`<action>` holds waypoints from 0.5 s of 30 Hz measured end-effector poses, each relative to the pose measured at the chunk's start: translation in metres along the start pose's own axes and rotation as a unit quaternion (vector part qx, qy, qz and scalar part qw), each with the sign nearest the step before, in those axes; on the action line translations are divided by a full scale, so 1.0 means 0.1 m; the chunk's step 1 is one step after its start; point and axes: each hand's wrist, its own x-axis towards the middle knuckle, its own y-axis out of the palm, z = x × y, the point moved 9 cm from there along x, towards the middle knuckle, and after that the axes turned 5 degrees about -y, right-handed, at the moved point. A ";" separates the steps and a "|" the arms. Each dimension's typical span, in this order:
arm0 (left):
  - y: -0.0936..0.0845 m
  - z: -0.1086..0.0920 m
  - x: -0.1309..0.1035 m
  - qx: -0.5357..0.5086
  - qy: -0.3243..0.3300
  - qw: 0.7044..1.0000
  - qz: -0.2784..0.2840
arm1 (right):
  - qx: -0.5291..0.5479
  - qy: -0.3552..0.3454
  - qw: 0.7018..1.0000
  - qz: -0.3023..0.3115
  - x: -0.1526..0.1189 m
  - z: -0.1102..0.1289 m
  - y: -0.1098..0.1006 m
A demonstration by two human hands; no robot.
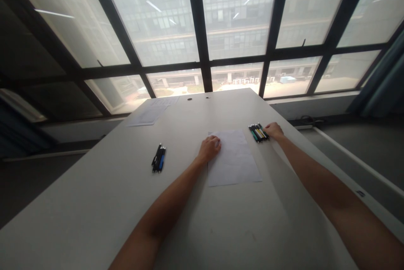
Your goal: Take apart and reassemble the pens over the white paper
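A sheet of white paper [235,160] lies on the table before me. My left hand [210,148] rests on its upper left part, fingers bent and slightly apart over the paper. To the right of the sheet, several pens [257,133] lie side by side in a row, black with green, white and yellow parts. My right hand [274,130] is at the right end of this row, fingers closed on the outermost pen; the fingers partly hide it. Left of the paper, a smaller group of black pens [156,158] lies close together, with a blue pen [162,160] among them.
The white table [104,202] extends toward large dark-framed windows [205,68]. Papers [150,112] lie at its far left corner. A round dark cable hole [190,99] and a small dark spot [207,97] are near the far edge. Curtains [381,80] hang at the right.
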 end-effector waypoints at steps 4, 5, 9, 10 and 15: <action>-0.01 -0.01 0.00 0.004 -0.005 1.000 0.007 | -0.001 -0.011 1.000 0.006 0.00 0.02 0.01; -0.01 -0.01 0.00 0.004 -0.006 1.000 0.008 | -0.004 -0.012 1.000 0.008 0.00 0.02 0.01; 0.01 0.01 0.00 0.003 -0.015 1.000 0.010 | -0.012 -0.018 1.000 0.005 0.03 0.02 0.02; 0.01 0.02 0.00 0.001 -0.016 1.000 0.009 | -0.014 -0.020 1.000 0.001 0.04 0.02 0.02; 0.00 0.02 0.00 -0.015 -0.009 1.000 0.001 | -0.025 -0.035 0.999 0.005 0.02 0.06 0.01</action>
